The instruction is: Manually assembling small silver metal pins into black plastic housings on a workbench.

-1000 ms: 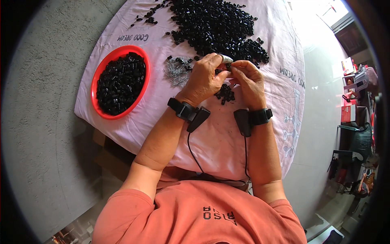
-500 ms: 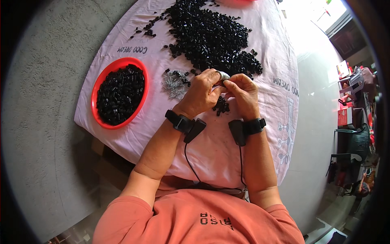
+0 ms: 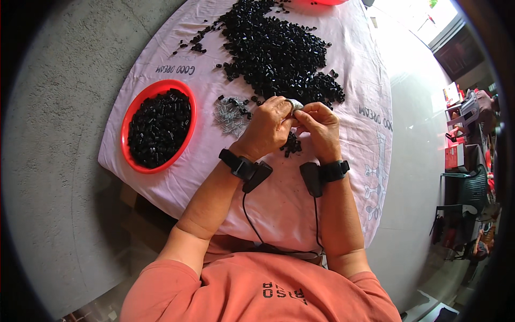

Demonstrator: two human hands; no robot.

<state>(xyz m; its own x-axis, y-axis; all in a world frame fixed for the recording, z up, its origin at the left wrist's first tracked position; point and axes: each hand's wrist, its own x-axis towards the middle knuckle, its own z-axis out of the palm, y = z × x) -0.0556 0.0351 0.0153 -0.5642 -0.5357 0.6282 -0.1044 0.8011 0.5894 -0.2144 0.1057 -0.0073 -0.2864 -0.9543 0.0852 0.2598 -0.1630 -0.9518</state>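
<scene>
My left hand (image 3: 264, 127) and my right hand (image 3: 322, 131) meet over the table in front of the big heap of small black plastic pieces (image 3: 276, 53). Both have their fingers pinched together, tip to tip. Whatever lies between the fingertips is too small and covered to make out. A greyish wrap (image 3: 295, 105) shows at the fingertips of my left hand. Just below the fingers sits a little cluster of black pieces (image 3: 291, 144). Left of my left hand lies a loose pile of thin silvery metal pins (image 3: 230, 116), with a few black pieces among them.
A red plastic basin (image 3: 124, 134) full of black pieces stands at the table's left edge. Part of another red container (image 3: 327, 1) shows at the far edge. A pink printed cloth (image 3: 354, 155) covers the table. Black cables (image 3: 252, 220) run from my wristbands. Right, beyond the floor, stands a green chair (image 3: 473, 188).
The fingers of both hands stay pinched together in the same place, with only slight shifts. The whole view has moved a little.
</scene>
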